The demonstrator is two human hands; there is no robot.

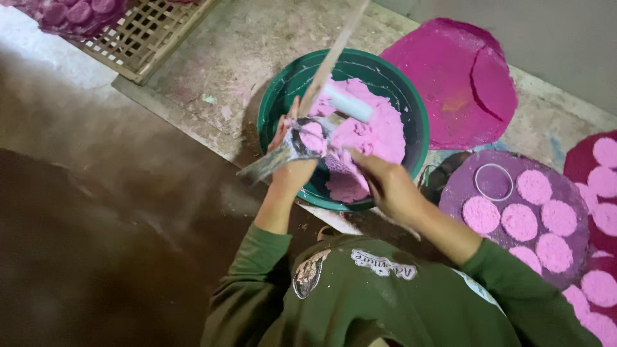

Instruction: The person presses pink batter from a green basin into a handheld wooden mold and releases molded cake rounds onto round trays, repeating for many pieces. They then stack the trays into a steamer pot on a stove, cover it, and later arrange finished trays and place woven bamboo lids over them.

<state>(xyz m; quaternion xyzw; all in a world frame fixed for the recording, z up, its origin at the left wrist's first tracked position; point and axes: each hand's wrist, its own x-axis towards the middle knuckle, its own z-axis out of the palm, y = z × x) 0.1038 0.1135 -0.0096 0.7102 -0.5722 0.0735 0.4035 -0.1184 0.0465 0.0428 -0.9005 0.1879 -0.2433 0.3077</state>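
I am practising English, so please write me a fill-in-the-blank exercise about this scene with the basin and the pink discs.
1. The basin holding the pink powder is ____ in colour.
2. The pressed discs on the round board are ____ in colour.
3. The empty ring on that board is ____ in shape.

Missing words: green; pink; round

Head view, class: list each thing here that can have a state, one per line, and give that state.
green basin: part filled with pink powder
white tube: lying in the powder
left hand: grip closed on a powder-caked tool
tool: held over the basin rim
right hand: fingers bent, over the powder
metal ring: lying empty on the round board
pink discs: formed, set out in rows
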